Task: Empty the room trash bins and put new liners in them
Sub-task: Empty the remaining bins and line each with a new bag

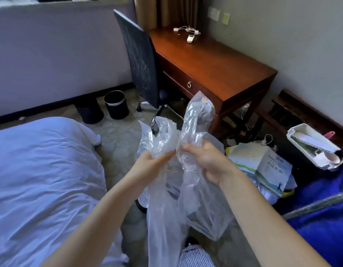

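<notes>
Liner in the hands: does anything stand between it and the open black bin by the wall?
Nothing visible does. The left hand and right hand grip the clear liner, and the carpet from there to the open black bin lies bare, a lane between the bed corner and the office chair.

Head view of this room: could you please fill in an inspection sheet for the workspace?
Surface: patterned carpet.
Job's things: clear plastic liner held up; black bin upright by the wall, no liner seen in it; second dark bin beside it.
Clutter: paper cartons and a white tray heaped on the right.
Grippers: left hand and right hand both grip the liner.
Cables: white cord lying on the desk.
Surroundings: bed on the left, office chair at the desk, blue cloth lower right.
</notes>
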`<action>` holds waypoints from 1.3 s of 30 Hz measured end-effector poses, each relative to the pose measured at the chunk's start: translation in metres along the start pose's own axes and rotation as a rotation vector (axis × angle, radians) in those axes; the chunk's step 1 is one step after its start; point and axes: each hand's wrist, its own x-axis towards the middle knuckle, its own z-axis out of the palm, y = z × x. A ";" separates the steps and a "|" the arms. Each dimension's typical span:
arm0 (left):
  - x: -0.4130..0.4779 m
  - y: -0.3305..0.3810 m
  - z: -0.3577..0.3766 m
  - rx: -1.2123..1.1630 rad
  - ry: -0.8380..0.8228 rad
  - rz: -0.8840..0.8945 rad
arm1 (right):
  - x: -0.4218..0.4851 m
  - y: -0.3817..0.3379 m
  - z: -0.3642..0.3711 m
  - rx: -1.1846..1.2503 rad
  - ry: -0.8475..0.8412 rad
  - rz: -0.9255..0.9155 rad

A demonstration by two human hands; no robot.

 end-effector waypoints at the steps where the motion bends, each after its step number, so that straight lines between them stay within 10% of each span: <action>1: 0.016 0.005 0.004 -0.017 0.028 -0.029 | 0.018 -0.008 -0.006 -0.016 -0.007 -0.003; 18: 0.263 0.055 -0.054 -0.077 0.092 -0.088 | 0.267 -0.070 0.009 -0.099 -0.116 -0.004; 28: 0.443 0.058 -0.214 0.165 -0.281 -0.245 | 0.436 -0.058 0.114 -0.054 0.090 0.089; 39: 0.498 0.019 -0.233 0.251 -0.730 -0.168 | 0.464 0.008 0.154 -0.173 0.059 0.194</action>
